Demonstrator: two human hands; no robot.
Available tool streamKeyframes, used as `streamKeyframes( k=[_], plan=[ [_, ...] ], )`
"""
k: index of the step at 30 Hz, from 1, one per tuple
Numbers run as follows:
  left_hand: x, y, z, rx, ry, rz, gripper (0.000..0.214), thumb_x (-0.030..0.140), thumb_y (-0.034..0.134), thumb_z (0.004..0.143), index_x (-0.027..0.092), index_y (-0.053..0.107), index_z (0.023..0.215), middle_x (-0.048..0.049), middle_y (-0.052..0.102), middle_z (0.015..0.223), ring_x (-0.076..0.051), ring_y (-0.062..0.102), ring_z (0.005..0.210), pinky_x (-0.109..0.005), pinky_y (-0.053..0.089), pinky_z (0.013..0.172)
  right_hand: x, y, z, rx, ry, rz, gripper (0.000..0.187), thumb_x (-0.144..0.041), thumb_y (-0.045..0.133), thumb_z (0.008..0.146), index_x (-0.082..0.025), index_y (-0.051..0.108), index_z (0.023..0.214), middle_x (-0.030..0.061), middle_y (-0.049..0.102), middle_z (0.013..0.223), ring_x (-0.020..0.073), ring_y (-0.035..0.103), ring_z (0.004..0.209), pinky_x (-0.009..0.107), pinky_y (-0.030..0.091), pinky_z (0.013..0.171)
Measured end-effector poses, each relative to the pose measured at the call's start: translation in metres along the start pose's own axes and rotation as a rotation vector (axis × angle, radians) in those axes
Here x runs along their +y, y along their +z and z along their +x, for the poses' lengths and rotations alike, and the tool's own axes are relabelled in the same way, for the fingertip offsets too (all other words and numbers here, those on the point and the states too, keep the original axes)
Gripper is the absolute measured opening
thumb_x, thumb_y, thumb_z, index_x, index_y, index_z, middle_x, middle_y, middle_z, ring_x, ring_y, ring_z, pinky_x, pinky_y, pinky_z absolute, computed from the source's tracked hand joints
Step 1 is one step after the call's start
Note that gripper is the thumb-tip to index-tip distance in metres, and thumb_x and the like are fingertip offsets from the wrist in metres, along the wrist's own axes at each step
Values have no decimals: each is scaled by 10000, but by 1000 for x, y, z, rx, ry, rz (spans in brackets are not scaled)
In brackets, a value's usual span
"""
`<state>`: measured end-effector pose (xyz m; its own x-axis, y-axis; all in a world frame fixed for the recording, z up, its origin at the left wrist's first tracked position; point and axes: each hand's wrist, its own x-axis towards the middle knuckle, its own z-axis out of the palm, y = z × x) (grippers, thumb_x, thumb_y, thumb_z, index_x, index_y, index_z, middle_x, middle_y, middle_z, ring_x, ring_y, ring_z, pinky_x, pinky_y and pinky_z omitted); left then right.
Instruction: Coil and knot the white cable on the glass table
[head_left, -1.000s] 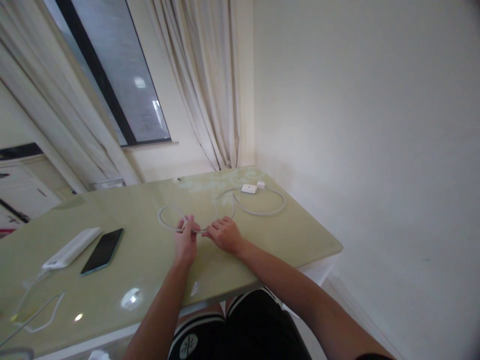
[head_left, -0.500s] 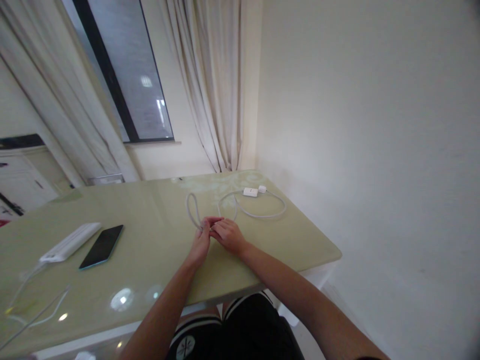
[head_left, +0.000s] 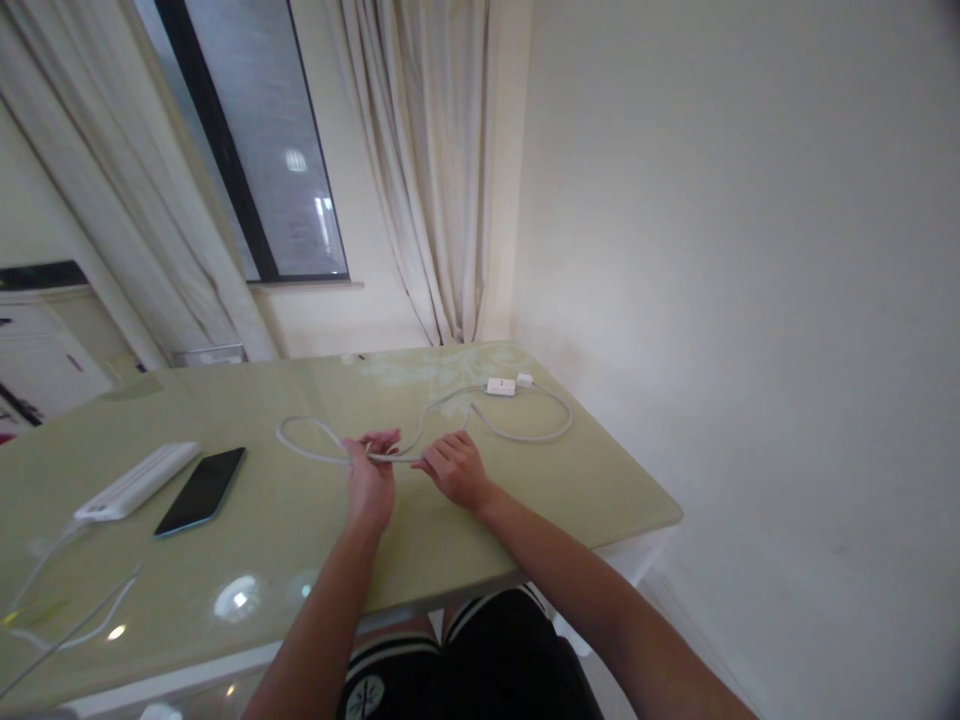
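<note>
- My left hand (head_left: pixel 369 485): thumb and fingers pinched on the thin white cable (head_left: pixel 450 405), at the near end of a flat loop that lies out to the left on the table.
- My right hand (head_left: pixel 454 468): just right of the left, fingers curled down onto the same cable; whether they pinch it or only press on it I cannot tell, since the knuckles hide the tips.
- Thin white cable: runs from my hands toward the far right corner, curls round in a second loop and ends at a small white rectangular plug block (head_left: pixel 500 386).
- Pale green glossy table (head_left: pixel 300 540): carries everything; its left edge is cut off by the frame.
- Long white power strip (head_left: pixel 135 482): far left, with a black flat smartphone (head_left: pixel 200 490) just beside it on the right.
- Second white cord (head_left: pixel 67 620): near left corner, partly out of frame, its ends not visible.
</note>
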<state>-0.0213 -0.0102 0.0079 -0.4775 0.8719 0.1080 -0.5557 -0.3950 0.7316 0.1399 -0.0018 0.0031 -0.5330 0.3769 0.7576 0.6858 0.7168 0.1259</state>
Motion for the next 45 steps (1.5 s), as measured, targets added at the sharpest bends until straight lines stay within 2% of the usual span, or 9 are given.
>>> streamKeyframes(
  k=[5,10,17,21,24,30,38,41,45],
  plan=[
    [-11,13,-25,-394,-148,101,504,695,514,929,226,636,1068,-107,755,1155,-235,681,1125,-413,475,998,1,3,-4,8,17,66,383,-440,460,1067,-180,661,871,49,690,814,180,569,817,338,331,792],
    [-15,10,-34,-536,-102,350,565,678,510,937,171,711,1083,-152,735,1187,-261,666,1159,-398,473,1049,5,6,-3,-1,2,110,377,-405,443,1078,-185,672,874,54,718,847,178,606,864,332,359,841],
    [-7,21,-25,-278,-65,192,406,527,535,980,176,646,810,-137,754,1147,-234,695,1093,-446,480,1053,2,3,4,-56,22,51,419,-491,442,1064,-177,672,909,67,716,862,180,608,846,332,351,824],
    [7,6,2,94,-90,-105,372,329,479,1019,192,463,673,-31,743,780,-145,723,791,-381,551,934,11,-2,5,-72,51,-4,509,-614,461,1013,-178,654,835,61,688,791,189,588,823,335,334,816],
    [19,-16,23,236,-86,-307,357,213,455,1012,193,410,659,70,574,547,-77,594,520,-269,574,775,19,-5,2,-112,114,15,507,-608,454,1017,-177,654,838,47,692,799,173,586,805,319,316,789],
    [23,-18,20,183,-126,-382,459,473,461,1042,193,438,679,70,518,526,-70,506,451,-232,549,657,13,-1,1,-203,157,70,501,-568,420,1042,-171,666,859,36,701,788,140,592,759,292,289,722],
    [2,19,-25,-247,-211,-164,431,588,556,958,201,539,772,52,485,565,-103,497,529,-247,488,626,-3,7,2,-259,149,162,480,-548,397,1063,-192,705,970,40,760,862,127,663,739,267,334,653],
    [9,17,-19,-235,-233,-225,476,588,537,965,201,453,701,80,324,508,-88,355,448,-232,412,530,0,5,1,-336,154,156,517,-607,397,1038,-200,703,953,40,763,884,132,681,759,251,333,624],
    [29,0,3,-81,-57,-317,525,633,475,973,206,401,677,87,266,479,-84,257,405,-224,325,458,10,0,0,-419,246,122,534,-644,391,1020,-204,682,934,33,760,893,139,689,760,242,304,588]
  ],
)
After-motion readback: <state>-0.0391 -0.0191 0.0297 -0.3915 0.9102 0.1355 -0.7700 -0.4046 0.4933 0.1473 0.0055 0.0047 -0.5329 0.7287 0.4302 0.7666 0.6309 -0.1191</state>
